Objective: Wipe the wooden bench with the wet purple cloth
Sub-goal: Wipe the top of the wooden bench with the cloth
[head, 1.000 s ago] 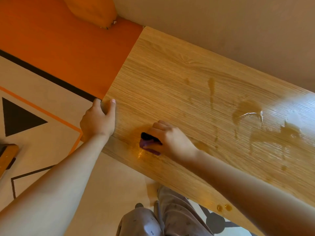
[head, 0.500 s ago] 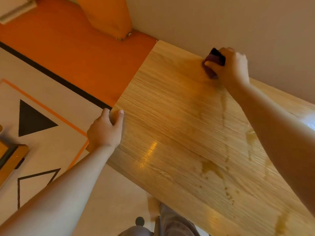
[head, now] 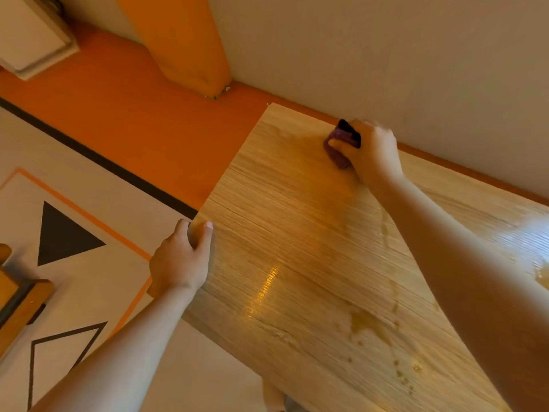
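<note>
The wooden bench [head: 297,227] runs from the centre to the lower right, its light grain shiny with a wet streak and scattered drops. My right hand [head: 371,153] is at the bench's far edge by the wall, closed on the bunched purple cloth [head: 337,147], which presses on the wood. Only part of the cloth shows past my fingers. My left hand [head: 181,263] grips the bench's near left corner, thumb on top and fingers wrapped over the edge.
A pale wall [head: 386,55] rises behind the bench. Left of it lies an orange floor band [head: 133,120] and a beige floor with black triangles [head: 65,233]. An orange post [head: 184,40] stands at the back. A wooden furniture piece [head: 17,298] juts in at the left edge.
My right hand swept the cloth from the near front edge across to the far edge by the wall, then stayed about there. The left hand has kept its grip on the corner.
</note>
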Demonstrator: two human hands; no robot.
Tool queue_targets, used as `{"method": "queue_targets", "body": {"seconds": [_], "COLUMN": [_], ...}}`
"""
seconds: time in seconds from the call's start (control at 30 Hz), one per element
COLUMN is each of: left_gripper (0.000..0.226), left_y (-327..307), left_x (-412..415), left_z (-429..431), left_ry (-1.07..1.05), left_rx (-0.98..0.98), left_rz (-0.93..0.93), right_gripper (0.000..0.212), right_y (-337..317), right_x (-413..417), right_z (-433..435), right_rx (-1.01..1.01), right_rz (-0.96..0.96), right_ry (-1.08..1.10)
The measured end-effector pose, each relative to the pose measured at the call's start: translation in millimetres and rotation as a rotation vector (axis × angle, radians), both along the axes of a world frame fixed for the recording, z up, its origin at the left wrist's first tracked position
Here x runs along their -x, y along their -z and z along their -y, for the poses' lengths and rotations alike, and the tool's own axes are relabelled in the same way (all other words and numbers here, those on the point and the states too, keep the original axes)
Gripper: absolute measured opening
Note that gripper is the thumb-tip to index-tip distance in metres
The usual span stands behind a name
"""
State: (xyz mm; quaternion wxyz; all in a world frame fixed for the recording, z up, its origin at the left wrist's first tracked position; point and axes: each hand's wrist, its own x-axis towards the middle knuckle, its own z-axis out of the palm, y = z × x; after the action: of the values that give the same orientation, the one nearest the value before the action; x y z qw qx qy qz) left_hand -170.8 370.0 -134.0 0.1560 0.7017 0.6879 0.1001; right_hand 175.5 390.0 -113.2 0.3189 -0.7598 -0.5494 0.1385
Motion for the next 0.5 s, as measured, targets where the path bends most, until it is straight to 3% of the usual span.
{"method": "queue_targets", "body": {"seconds": [0.17, 0.5], "left_gripper": [0.051, 0.047], "left_y": [-2, -3], "left_x": [-1, -3], "left_z": [0, 0], "left_ry": [0.0, -0.004], "left_rx": [0.0, -0.012], "left_rz": [0.009, 0.023], "right_gripper": [0.028, 0.024], "right_y": [2, 5], "right_x": [-15, -64], "right_z": [1, 90], "right_rx": [0.013, -0.021], "right_rz": [-0.077, -0.102], "right_ry": [0.189, 0.697]}}
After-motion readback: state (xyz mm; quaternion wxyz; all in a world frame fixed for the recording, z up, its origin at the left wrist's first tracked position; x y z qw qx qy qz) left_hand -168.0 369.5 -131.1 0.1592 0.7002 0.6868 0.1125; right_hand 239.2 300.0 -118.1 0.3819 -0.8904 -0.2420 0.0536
